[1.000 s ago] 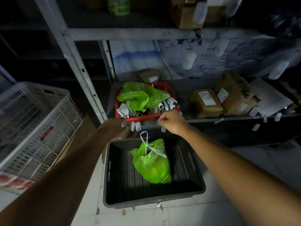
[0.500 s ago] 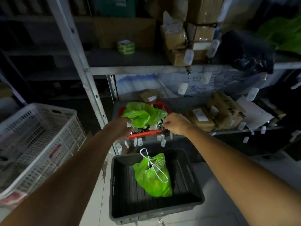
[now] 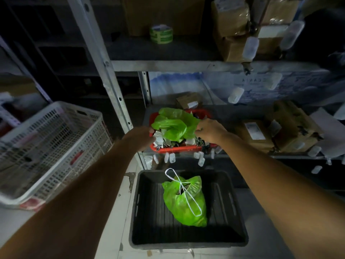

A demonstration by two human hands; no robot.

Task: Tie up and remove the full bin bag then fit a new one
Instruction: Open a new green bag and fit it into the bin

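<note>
On the lower shelf [image 3: 233, 114], straight ahead of me, sat the red bin [image 3: 177, 148], and both hands were at it. The right hand [image 3: 211, 130] pinched the right edge of the new bag [image 3: 171, 126], fingers curled into the green plastic. The left hand [image 3: 142, 136] was against the bin's left rim, where the bag's edge met it. Its fingers were turned away from my camera, so I could not tell whether it grasped the plastic, the rim, or nothing. The new bag lay bunched on top of the bin, over a jumble of small white and dark bits, and was not spread over the rim. The full bag [image 3: 184, 204] lay below in the black tub [image 3: 141, 206] on the floor, a white cord [image 3: 188, 197] looped at its neck, well apart from the bin.

I judged the tying and removal done, and the fitting of the new bag barely begun. The next move, as I read it, called for finding the bag's mouth, drawing its edges apart and hooking them over opposite rims. The film looked thin, so a gentle, even pull would suit. The bin seemed light and might slide on the shelf.
</note>
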